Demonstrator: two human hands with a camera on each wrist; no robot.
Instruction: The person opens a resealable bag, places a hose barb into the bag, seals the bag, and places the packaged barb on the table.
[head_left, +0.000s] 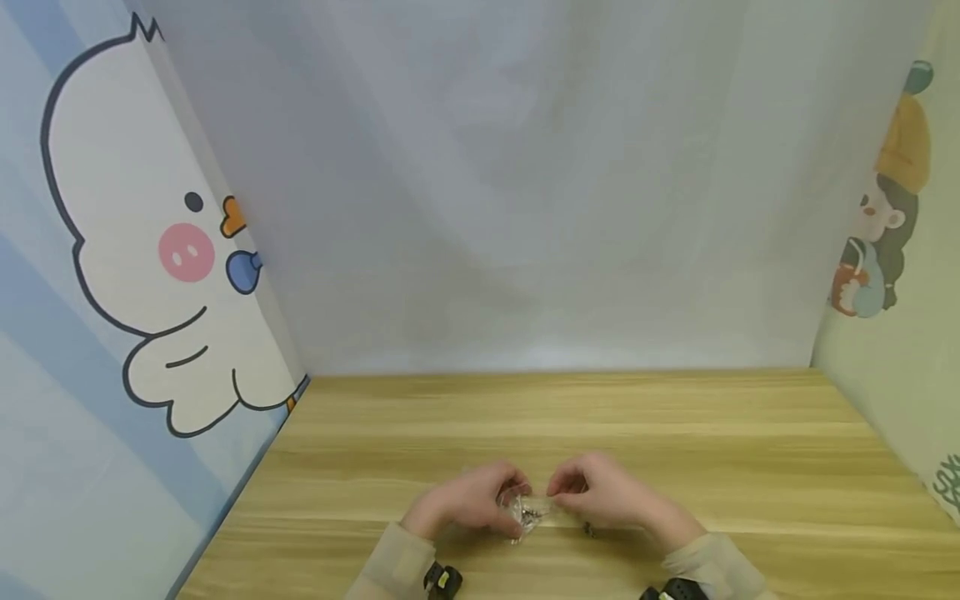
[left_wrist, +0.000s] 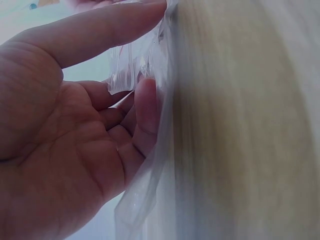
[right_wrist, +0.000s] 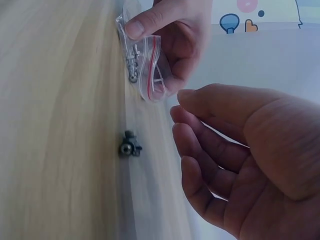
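Observation:
My left hand [head_left: 480,500] grips a small clear zip-lock bag [head_left: 531,510] with its thumb and fingers, just above the table. In the right wrist view the bag [right_wrist: 152,70] has a red seal line, and small silvery metal parts [right_wrist: 132,65] lie inside. My right hand [head_left: 611,496] is beside the bag's edge, thumb and index fingertips close together; nothing shows between them in the right wrist view. Below that hand, a small dark metal piece [right_wrist: 130,144] with a round shiny centre sits on the table. In the left wrist view clear film crosses my left hand [left_wrist: 75,135].
The wood-grain table [head_left: 420,417] extends behind and to both sides of the hands. A pale grey backdrop [head_left: 525,208] rises at its far edge. Printed side panels stand left and right, with a cartoon bird [head_left: 127,167] on the left. Black devices are strapped at both wrists.

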